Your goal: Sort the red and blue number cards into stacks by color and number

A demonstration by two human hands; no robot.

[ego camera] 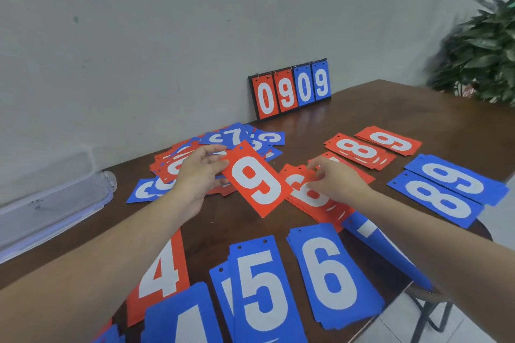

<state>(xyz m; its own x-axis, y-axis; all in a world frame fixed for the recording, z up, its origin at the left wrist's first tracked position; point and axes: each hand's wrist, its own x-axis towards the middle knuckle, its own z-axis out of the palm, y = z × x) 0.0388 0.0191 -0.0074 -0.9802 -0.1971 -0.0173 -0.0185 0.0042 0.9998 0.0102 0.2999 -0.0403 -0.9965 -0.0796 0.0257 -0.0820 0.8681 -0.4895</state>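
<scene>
A dark wooden bench stands against a pale grey wall, with a flip scoreboard reading 0909 upright at the back. The left hand pinches a red 9 card by its upper left edge, above the bench; the card's long axis runs diagonally from upper left to lower right, its digit upright but leaning left. The right hand rests its curled fingers on a red 6 stack, and whether that grip holds a card I cannot tell. An unsorted pile lies behind the left hand. Blue 5 and blue 6 stacks lie nearest, long axes pointing away.
</scene>
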